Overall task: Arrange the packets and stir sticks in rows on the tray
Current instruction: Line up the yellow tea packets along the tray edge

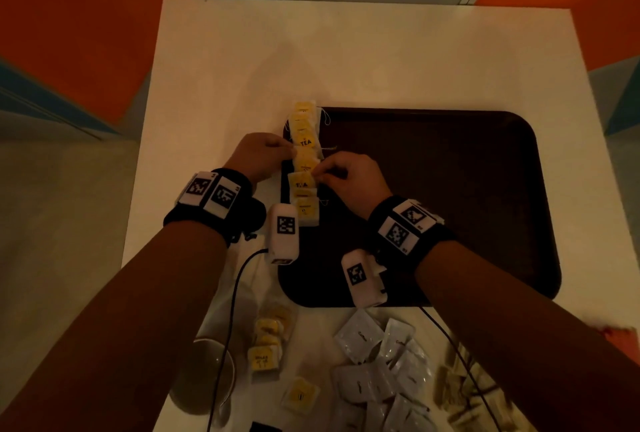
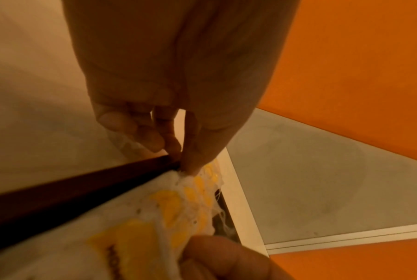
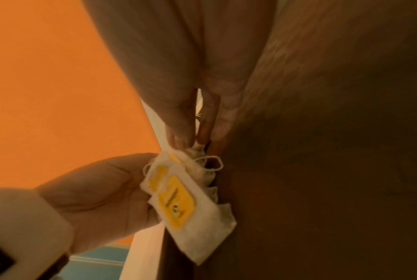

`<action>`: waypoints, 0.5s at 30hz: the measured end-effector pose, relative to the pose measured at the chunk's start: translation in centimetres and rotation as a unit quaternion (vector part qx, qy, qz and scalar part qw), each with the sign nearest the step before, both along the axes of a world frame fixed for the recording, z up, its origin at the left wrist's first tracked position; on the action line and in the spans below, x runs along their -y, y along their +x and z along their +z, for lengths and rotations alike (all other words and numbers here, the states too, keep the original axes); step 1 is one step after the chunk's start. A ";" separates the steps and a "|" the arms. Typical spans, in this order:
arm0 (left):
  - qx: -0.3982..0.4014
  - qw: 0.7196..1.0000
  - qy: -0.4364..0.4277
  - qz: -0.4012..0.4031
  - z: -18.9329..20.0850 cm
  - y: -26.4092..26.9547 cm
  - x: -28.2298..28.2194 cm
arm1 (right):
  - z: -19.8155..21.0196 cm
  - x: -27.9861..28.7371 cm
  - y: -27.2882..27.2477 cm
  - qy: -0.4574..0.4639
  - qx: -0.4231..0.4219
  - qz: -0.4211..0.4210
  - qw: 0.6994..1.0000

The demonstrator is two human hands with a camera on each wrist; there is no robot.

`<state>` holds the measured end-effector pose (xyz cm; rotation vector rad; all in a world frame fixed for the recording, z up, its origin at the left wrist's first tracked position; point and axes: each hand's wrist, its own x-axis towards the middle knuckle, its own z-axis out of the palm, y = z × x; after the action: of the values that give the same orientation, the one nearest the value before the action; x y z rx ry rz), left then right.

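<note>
Both hands meet over a column of yellow-labelled tea bags lying along the near-left edge of the dark tray on the white desk: from the head view, the left hand pinches the row's left side and the right hand pinches its right side. Behind the wrists lie loose tea bags, white sachets and a glass. At the left wrist, thumb and fingers close on a tea bag's corner by the tray rim. At the right wrist, fingertips nip a tea bag, its string looped just beside them.
</note>
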<state>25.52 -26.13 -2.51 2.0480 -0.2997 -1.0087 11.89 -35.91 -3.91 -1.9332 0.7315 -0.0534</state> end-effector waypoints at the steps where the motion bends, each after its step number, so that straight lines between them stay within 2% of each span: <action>1: 0.002 1.000 -0.005 0.007 0.0 0.0 0.0 | 0.0 0.0 -0.1 0.006 -0.001 0.007 1.000; 9: 0.089 0.996 -0.006 -0.020 -0.5 0.2 0.3 | -0.4 -0.2 0.6 -0.048 0.021 0.018 0.998; 13: 0.083 0.996 -0.007 -0.011 -0.4 0.3 -0.5 | -0.4 0.2 0.6 -0.041 0.003 -0.056 0.998; 15: 0.068 0.998 -0.012 -0.005 -0.5 0.3 -0.9 | -0.5 0.3 0.7 -0.026 -0.010 -0.062 0.998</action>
<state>25.84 -25.27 -3.02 2.0994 -0.3911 -0.8695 12.61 -36.22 -4.41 -1.9382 0.8705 -0.1304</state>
